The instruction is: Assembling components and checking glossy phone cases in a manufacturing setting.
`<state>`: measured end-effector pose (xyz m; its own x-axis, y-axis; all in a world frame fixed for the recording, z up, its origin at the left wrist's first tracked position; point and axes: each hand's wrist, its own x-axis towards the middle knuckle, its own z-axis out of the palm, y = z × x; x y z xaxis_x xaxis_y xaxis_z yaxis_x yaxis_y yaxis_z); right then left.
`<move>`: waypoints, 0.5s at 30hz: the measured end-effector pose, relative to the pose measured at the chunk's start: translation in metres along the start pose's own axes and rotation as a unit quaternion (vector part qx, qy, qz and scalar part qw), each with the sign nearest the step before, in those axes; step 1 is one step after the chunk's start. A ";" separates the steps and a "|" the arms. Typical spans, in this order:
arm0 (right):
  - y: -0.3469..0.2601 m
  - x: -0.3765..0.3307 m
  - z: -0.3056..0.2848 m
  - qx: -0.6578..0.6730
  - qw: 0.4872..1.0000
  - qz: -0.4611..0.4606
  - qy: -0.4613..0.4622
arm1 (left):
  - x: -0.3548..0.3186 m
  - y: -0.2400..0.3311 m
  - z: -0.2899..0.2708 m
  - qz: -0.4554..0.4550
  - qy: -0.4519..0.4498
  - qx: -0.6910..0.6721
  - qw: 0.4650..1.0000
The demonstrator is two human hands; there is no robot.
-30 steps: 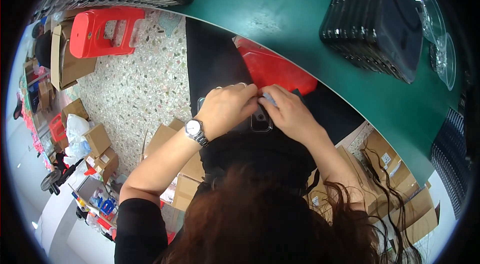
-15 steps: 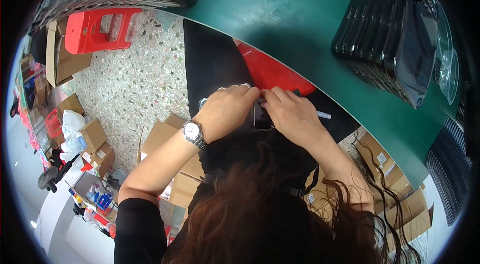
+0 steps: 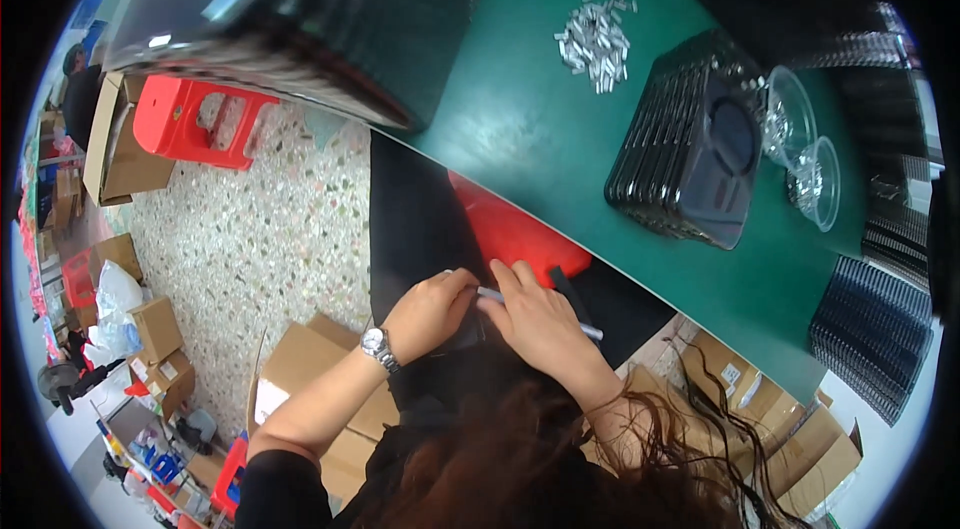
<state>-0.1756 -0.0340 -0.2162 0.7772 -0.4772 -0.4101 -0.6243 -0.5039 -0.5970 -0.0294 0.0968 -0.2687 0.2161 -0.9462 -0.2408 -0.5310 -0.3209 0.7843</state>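
Observation:
My left hand (image 3: 428,311), with a silver wristwatch (image 3: 380,346) on its wrist, and my right hand (image 3: 540,319) meet in my lap below the green table's edge. Both grip a thin white stick-like strip (image 3: 588,331) and a small dark piece between them; the piece is mostly hidden by my fingers. My lap is covered by black cloth (image 3: 415,219), and my long brown hair (image 3: 560,459) hangs over my forearms.
On the green table (image 3: 520,119) stand a stack of black plastic trays (image 3: 690,159), a heap of small silver parts (image 3: 596,34), clear cups (image 3: 815,184) and a large black tray stack (image 3: 330,9). A red stool (image 3: 195,119) and cardboard boxes (image 3: 300,379) sit on the speckled floor.
My view has tilted up, bringing more of the table into sight. My hands stayed together in my lap, still working the strip and the dark piece.

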 end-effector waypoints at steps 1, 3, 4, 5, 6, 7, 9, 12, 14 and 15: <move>-0.019 -0.005 -0.024 0.016 0.999 -0.028 0.035 | -0.001 -0.007 0.000 -0.014 0.009 -0.039 0.999; -0.048 -0.010 -0.064 0.056 0.992 -0.071 0.082 | -0.002 -0.007 -0.006 -0.059 0.000 -0.081 0.995; -0.059 -0.010 -0.078 0.104 0.981 -0.112 0.121 | -0.002 -0.007 -0.006 -0.048 0.004 -0.083 0.995; -0.067 -0.002 -0.088 0.078 0.971 -0.133 0.181 | -0.003 -0.009 -0.004 -0.046 0.011 -0.087 0.995; -0.074 0.013 -0.099 0.053 0.957 -0.154 0.240 | -0.005 -0.011 -0.002 -0.046 0.019 -0.092 0.995; -0.080 0.030 -0.104 -0.003 0.956 -0.107 0.272 | -0.006 -0.013 -0.002 -0.045 0.018 -0.085 0.995; -0.082 0.063 -0.112 -0.081 0.947 -0.053 0.307 | -0.006 -0.016 0.002 -0.029 0.032 -0.085 0.995; -0.082 0.088 -0.112 -0.145 0.935 0.007 0.323 | -0.007 -0.020 0.002 -0.017 0.053 -0.102 0.993; -0.083 0.093 -0.110 -0.164 0.933 0.035 0.318 | -0.011 -0.021 0.003 -0.022 0.061 -0.106 0.992; -0.082 0.093 -0.109 -0.179 0.927 0.022 0.328 | -0.011 -0.021 0.001 -0.020 0.063 -0.108 0.992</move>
<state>-0.0609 -0.1153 -0.1306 0.6080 -0.7797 0.1497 -0.7320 -0.6236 -0.2746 -0.0217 0.1136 -0.2832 0.3406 -0.9161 -0.2116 -0.3352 -0.3285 0.8830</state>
